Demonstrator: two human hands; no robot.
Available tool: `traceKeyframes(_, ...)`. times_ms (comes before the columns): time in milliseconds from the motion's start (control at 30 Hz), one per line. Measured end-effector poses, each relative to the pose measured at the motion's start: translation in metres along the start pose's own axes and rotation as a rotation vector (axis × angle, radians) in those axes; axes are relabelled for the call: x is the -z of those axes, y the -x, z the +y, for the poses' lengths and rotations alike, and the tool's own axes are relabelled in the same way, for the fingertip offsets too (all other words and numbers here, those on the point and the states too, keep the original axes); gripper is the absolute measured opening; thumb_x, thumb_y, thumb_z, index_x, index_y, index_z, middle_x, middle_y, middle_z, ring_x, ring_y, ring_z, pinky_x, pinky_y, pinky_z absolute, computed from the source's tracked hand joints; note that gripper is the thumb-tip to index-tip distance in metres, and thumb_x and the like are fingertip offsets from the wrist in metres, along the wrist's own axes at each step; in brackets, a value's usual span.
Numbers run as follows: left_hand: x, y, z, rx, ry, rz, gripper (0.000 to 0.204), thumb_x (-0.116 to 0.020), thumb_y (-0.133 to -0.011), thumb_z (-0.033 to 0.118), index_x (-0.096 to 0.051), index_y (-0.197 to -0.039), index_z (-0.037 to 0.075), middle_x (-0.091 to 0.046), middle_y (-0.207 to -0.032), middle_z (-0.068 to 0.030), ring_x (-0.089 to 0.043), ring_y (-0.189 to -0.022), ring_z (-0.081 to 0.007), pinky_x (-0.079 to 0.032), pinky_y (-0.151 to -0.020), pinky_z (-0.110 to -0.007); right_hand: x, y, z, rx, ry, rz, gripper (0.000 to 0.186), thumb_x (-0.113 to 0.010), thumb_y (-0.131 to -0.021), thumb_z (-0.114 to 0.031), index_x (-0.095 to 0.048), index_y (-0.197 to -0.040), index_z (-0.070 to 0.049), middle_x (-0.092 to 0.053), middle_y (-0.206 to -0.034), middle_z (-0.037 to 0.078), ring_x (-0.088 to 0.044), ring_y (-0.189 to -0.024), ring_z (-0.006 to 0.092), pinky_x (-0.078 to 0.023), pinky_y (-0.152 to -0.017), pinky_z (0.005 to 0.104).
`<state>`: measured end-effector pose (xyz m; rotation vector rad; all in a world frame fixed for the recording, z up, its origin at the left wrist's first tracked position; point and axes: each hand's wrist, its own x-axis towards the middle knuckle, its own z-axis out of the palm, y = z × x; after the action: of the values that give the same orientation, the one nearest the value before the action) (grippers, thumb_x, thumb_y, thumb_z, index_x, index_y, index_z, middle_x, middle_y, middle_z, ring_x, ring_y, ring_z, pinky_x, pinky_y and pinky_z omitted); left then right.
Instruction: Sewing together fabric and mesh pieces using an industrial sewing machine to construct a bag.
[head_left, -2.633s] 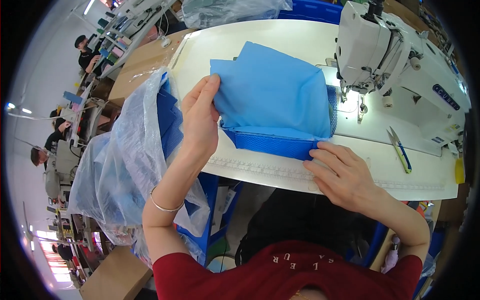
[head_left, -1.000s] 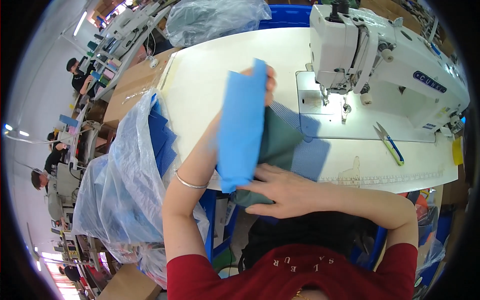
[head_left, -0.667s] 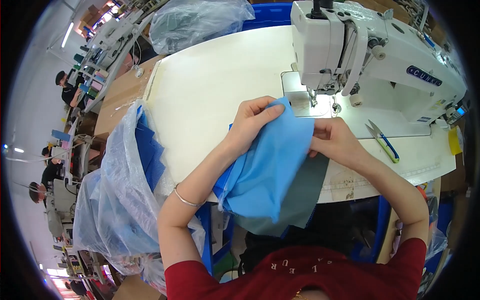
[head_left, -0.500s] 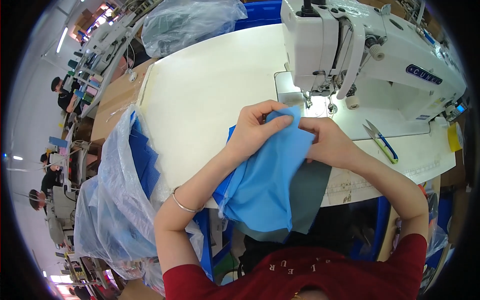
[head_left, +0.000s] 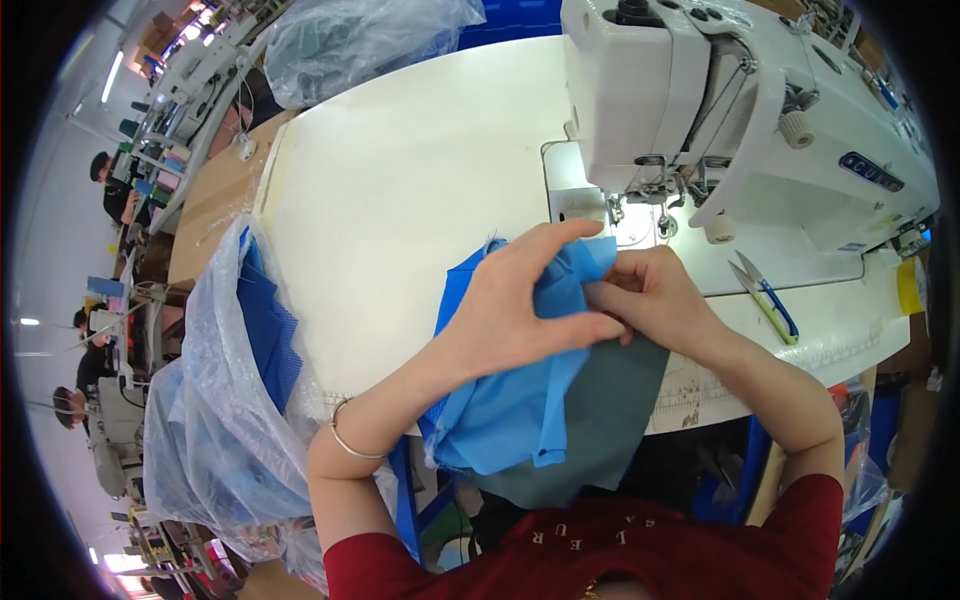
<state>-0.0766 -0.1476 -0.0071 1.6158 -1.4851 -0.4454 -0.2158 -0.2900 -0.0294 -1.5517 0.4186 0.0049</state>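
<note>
A light blue cloth piece point(head_left: 510, 415) lies bunched at the near table edge, in front of the sewing machine's needle area. My left hand point(head_left: 505, 310) rests over it, thumb and fingers spread wide apart, not closed on the cloth. My right hand point(head_left: 655, 300) pinches the cloth's right edge between thumb and fingers; the fingertips are partly hidden. Under the light blue cloth, darker blue fabric point(head_left: 455, 290) shows at the left. A grey-green fabric piece point(head_left: 615, 415) hangs over the table edge below my right hand.
The white sewing machine point(head_left: 640, 100) stands at the far right on the white table point(head_left: 400, 170). Thread snips point(head_left: 768, 300) lie right of my right hand. At the left, a clear plastic bag point(head_left: 215, 400) holds blue mesh pieces point(head_left: 265, 340). Another plastic bag point(head_left: 365, 45) sits behind.
My left hand has loosened from its pinch and opened over the cloth. The light blue cloth's upper corner has folded down toward my right hand. The view has shifted slightly.
</note>
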Motion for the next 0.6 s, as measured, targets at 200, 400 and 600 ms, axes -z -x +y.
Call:
traceKeyframes(200,0.003,0.003,-0.006,0.251,0.137,-0.004,0.044,-0.065,-0.078,0.007,-0.058,-0.122,0.003,-0.067,-0.095,-0.0118,-0.064,-0.083,-0.0188,-0.05,-0.075,-0.029,0.0,0.001,-0.004,0.014,0.027,-0.018,0.02,-0.06,-0.089,-0.016,-0.067,-0.089,0.002,-0.065,-0.073,0.006,-0.061,-0.059,0.0093,-0.048,-0.047,0.0218)
traceKeyframes(400,0.006,0.001,-0.006,0.38,0.244,-0.047,0.038,-0.06,-0.082,0.0,-0.061,-0.12,0.001,-0.068,-0.086,-0.0073,-0.062,-0.077,-0.0104,-0.051,-0.073,-0.024,-0.004,0.004,-0.006,0.06,0.056,0.011,0.024,-0.063,-0.091,-0.022,-0.067,-0.087,0.001,-0.064,-0.07,0.004,-0.06,-0.057,0.008,-0.048,-0.047,0.0209)
traceKeyframes(600,0.002,0.004,-0.01,0.383,0.426,-0.064,0.047,-0.066,-0.082,0.011,-0.056,-0.127,0.003,-0.065,-0.105,-0.0111,-0.061,-0.094,-0.0167,-0.048,-0.085,-0.029,-0.003,0.003,-0.001,0.003,0.073,0.057,0.025,-0.062,-0.091,-0.023,-0.067,-0.085,0.001,-0.065,-0.07,0.005,-0.058,-0.054,0.0069,-0.046,-0.044,0.0207)
